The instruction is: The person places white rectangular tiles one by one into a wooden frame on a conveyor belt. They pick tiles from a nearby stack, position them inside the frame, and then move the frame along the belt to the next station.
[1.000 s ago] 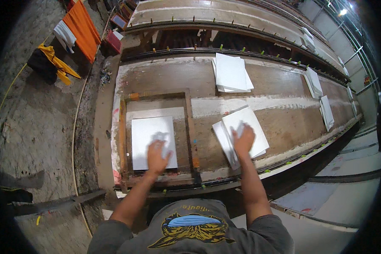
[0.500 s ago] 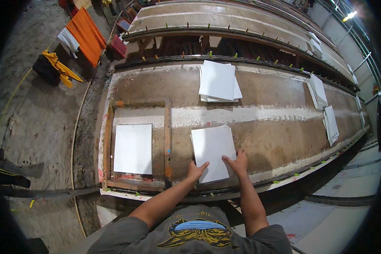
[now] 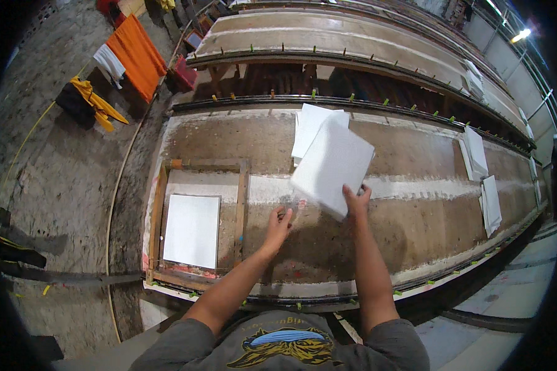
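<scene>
Stack of white sheets (image 3: 335,166) is up off the table (image 3: 408,216) now, vs. lying flat nearer the person w/ both hands on it ½ sec ago. It's tilted, overlapping the rear pile (image 3: 309,123) in view; can't tell if touching. R hand (image 3: 357,201) pinches its lower R edge, thumb on top. L hand (image 3: 280,227) is off it, just beside, fingers curled; can't tell if pinching anything. Stack's plain, rectangular, a bit blurred.
</scene>
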The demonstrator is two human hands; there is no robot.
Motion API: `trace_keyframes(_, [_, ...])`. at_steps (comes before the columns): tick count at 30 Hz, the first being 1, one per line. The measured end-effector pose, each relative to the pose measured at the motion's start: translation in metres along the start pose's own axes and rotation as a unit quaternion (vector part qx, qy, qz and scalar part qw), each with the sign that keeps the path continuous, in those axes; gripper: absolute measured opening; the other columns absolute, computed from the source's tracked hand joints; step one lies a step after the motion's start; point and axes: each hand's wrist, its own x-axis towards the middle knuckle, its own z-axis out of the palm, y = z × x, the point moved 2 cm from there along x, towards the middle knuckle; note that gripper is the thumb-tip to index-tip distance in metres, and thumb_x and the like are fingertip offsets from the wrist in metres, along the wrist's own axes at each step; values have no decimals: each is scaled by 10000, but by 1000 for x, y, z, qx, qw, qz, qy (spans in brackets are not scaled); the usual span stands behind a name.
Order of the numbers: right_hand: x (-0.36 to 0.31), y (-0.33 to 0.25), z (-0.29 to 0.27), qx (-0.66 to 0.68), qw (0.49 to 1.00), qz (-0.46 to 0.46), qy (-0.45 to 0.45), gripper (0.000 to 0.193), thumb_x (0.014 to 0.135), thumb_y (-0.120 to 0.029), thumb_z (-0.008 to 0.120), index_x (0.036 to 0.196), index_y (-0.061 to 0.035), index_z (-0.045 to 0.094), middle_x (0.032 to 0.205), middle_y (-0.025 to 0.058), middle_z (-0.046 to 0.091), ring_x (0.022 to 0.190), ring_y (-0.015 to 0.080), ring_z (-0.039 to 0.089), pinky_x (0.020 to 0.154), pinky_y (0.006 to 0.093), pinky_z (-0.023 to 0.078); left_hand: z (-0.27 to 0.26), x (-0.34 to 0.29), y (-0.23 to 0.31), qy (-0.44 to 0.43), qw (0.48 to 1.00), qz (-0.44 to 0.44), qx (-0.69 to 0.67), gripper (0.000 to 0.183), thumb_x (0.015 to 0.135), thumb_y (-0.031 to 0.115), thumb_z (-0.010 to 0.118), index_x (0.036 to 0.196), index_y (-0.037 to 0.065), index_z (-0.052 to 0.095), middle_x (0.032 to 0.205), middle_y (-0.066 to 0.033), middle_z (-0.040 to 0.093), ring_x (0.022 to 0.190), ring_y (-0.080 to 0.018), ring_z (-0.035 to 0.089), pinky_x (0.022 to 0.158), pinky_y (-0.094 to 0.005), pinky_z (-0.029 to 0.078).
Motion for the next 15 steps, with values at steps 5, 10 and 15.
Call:
trace_keyframes(5, [85, -3, 72, 107, 993, -19, 52, 917, 812, -336, 838, 1457, 35, 301, 1391, 275, 464, 1276, 368, 494, 1077, 416, 407, -26, -15, -23, 54, 997, 6, 47, 503, 973, 384, 675, 1297, 31, 524, 1048, -61, 611, 820, -138, 587, 723, -302, 508])
trace_keyframes(10, [28, -28, 116, -320, 928, -132, 139, 684, 918, -358, 671, 1412, 26, 395, 1393, 300, 476, 1298, 429, 466, 1069, 461, 391, -86, -43, -17, 135, 984, 85, 83, 345, 948, 291, 714, 1156, 25, 643, 992, -40, 664, 860, -131, 610, 775, -293, 503])
trace_keyframes(15, [-135, 24, 149, -245, 935, -122, -226, 447, 890, -312, 744, 1153, 27, 618, 923, 172, 681, 795, 292, 642, 759, 416, 499, -238, -48, 7, 308, 884, 193, 294, 272, 912, 210, 734, 1095, 18, 678, 1027, -102, 687, 936, -217, 631, 846, -355, 496])
